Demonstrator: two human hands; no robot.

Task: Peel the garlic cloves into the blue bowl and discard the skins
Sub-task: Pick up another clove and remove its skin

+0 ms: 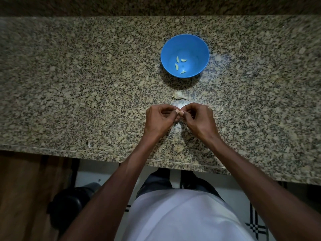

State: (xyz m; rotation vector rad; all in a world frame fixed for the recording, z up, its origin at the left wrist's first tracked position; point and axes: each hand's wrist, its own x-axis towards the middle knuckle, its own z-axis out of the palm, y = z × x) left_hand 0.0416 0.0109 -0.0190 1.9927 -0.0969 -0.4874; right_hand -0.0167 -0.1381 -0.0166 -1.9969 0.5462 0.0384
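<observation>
Both hands up over the granite counter (69, 75), fingertips meeting just above the near half. Left hand (160, 120) curled, thumb and forefinger pinching a small garlic clove (178, 113); right hand (198, 119) curled too, pinching the same clove from the other side. Clove mostly hidden between the fingers, only a pale tip showing.

Just beyond the knuckles, lying on the stone: the rest of the garlic head (178, 95), papery and pale, apart from the hands. Farther back, in line with it, the blue bowl (199, 47), upright, with four peeled cloves (176, 66) scattered on its floor. Nothing between garlic head and bowl but bare stone and the bowl's shadow.

Scraps of skin (220, 109) to the right of the right hand, hard to pick out against the speckle. One more pale scrap (89, 144) near the front edge, off to the left, well apart from everything.

Wide stretches of counter open left and right of the bowl. Raised back ledge (156, 6) running along the far side. Front edge (104, 154) close under the forearms, both arms crossing it. Below the edge: white shirt (173, 214), tiled floor (255, 226), a dark round object (69, 204) at lower left, too dim to identify.
</observation>
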